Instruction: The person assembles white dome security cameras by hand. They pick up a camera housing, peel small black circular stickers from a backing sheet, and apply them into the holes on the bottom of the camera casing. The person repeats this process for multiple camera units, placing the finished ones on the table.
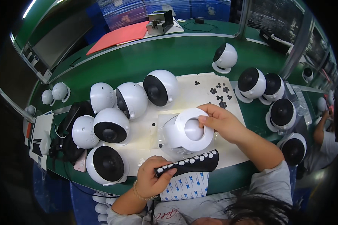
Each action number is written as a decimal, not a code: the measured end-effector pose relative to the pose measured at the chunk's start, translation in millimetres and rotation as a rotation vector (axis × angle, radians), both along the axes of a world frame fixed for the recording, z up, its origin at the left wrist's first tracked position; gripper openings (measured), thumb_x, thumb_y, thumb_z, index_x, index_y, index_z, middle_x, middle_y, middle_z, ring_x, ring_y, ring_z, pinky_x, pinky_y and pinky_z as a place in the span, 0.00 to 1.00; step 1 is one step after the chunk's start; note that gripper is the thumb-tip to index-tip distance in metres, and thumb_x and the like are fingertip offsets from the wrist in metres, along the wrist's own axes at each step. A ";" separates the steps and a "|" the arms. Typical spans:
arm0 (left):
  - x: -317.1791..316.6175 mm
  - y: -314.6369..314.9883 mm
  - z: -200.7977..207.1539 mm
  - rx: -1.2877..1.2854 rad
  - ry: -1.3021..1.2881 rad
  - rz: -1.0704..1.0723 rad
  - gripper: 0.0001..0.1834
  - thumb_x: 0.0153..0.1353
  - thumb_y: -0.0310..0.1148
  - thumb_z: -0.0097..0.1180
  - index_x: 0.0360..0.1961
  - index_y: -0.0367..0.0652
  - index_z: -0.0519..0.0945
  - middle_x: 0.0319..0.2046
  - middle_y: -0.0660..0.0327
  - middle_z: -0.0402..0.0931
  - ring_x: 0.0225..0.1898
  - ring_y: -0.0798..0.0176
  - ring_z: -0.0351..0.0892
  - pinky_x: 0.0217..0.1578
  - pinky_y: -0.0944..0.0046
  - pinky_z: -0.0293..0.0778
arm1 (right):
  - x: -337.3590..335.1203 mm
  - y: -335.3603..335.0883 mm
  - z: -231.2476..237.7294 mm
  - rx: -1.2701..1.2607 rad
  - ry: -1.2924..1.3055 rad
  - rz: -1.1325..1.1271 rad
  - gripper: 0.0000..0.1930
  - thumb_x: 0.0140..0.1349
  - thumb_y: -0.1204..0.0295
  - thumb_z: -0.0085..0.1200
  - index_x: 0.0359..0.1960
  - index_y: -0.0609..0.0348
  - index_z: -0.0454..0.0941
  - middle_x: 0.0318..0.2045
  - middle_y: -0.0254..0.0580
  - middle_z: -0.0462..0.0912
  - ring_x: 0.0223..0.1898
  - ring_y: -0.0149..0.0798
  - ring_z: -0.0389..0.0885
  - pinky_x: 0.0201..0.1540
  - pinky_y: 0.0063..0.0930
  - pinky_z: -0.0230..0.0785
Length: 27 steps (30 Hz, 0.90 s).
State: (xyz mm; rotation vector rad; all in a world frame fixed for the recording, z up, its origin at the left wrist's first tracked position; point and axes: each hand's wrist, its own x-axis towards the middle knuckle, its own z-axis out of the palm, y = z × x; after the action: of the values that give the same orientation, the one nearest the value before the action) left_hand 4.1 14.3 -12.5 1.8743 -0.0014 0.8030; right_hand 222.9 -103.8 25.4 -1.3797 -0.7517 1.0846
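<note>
My left hand (152, 177) pinches one end of a black strip (202, 165) with a row of white round dots along its upper edge. Under the strip, a white sheet with blue print (186, 186) hangs at the table's front edge. In front of me a white ball-shaped camera (170, 135) lies tipped over, its ring-shaped base turned up toward me. My right hand (222, 123) grips the right side of that ring, the thumb on its face near the centre hole. The fingertips behind the ring are hidden.
Several white ball-shaped cameras with black fronts (109, 165) stand at the left, and more (282, 114) at the right. Small black clustered pieces (221, 98) lie on the cream mat (229, 150). A grey metal device (160, 23) sits beyond the table. Another person's arm (320, 127) shows far right.
</note>
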 end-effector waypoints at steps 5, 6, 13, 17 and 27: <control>-3.0 -3.4 -3.8 0.001 -0.017 0.113 0.15 0.47 0.18 0.57 0.36 0.35 0.68 0.25 0.55 0.73 0.23 0.65 0.71 0.25 0.69 0.66 | -20.5 -29.1 9.3 0.418 -1.084 -0.193 0.24 0.53 0.68 0.56 0.52 0.57 0.65 0.42 0.45 0.70 0.42 0.43 0.69 0.46 0.34 0.62; -1.1 -4.7 -4.4 0.003 -0.027 0.118 0.15 0.47 0.18 0.58 0.36 0.36 0.67 0.25 0.55 0.73 0.23 0.65 0.71 0.25 0.69 0.66 | -31.9 -34.0 7.0 0.470 -1.035 -0.105 0.24 0.52 0.69 0.57 0.51 0.57 0.65 0.41 0.44 0.71 0.40 0.42 0.70 0.45 0.34 0.62; 4.5 -7.3 11.1 -0.263 0.167 -0.053 0.13 0.45 0.20 0.62 0.34 0.35 0.74 0.25 0.56 0.74 0.23 0.67 0.71 0.24 0.70 0.65 | -44.3 -36.9 3.0 0.465 -0.943 0.072 0.14 0.50 0.72 0.57 0.41 0.55 0.74 0.26 0.37 0.75 0.28 0.43 0.73 0.35 0.33 0.65; 3.6 -4.8 12.7 -0.149 0.260 -0.016 0.11 0.42 0.21 0.63 0.30 0.36 0.80 0.20 0.58 0.74 0.20 0.69 0.71 0.21 0.71 0.64 | -39.6 -34.5 2.1 0.492 -1.009 0.094 0.13 0.48 0.74 0.57 0.37 0.53 0.76 0.29 0.35 0.77 0.30 0.40 0.74 0.35 0.31 0.65; 5.0 -9.1 12.5 -0.120 0.184 0.136 0.10 0.40 0.18 0.61 0.28 0.34 0.80 0.16 0.57 0.73 0.17 0.67 0.70 0.19 0.72 0.64 | -30.5 -37.9 5.6 0.701 -1.181 -0.024 0.16 0.40 0.76 0.58 0.35 0.50 0.76 0.38 0.32 0.77 0.43 0.38 0.73 0.38 0.29 0.62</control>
State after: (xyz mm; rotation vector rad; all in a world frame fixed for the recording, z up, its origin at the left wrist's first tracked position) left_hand 9.1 5.2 0.0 1.8418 0.2864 0.7033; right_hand 192.5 -141.7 31.0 -1.2885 -1.7346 -0.1801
